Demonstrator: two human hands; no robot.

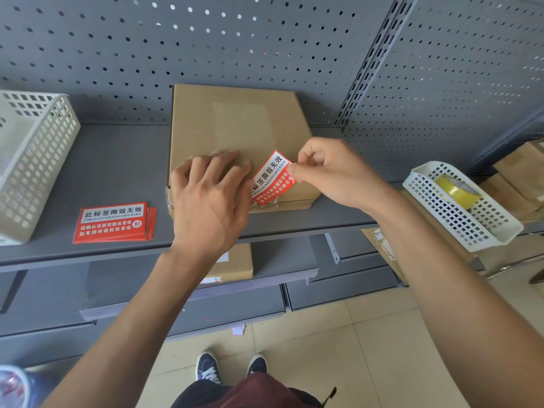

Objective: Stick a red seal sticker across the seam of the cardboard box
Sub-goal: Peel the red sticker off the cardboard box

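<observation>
Right hand (332, 172) pinches the upper right corner of the sticker (272, 179) between thumb and forefinger, the other fingers curled in. Left hand (212, 195) lies open and flat on the near left part of the box (235, 125), palm down, fingers spread, holding nothing. One fingertip touches the sticker's left edge.

That red sticker sits tilted on the box's near edge, its lower end folding over onto the front face; how much of it is stuck down cannot be told.

The box rests flat on a grey metal shelf (117, 172), against a grey pegboard (206, 39) wall. Left of it on the shelf lies a small stack of stickers (113, 222), and further left stands a pale basket (32, 160). To the right a white basket (462, 210) holds a roll of yellow tape (457, 191). Lower grey shelves step out below, one carrying another carton (235, 263). The floor (368, 348) is beige tile, and two dark shoes (232, 366) stand on it.
</observation>
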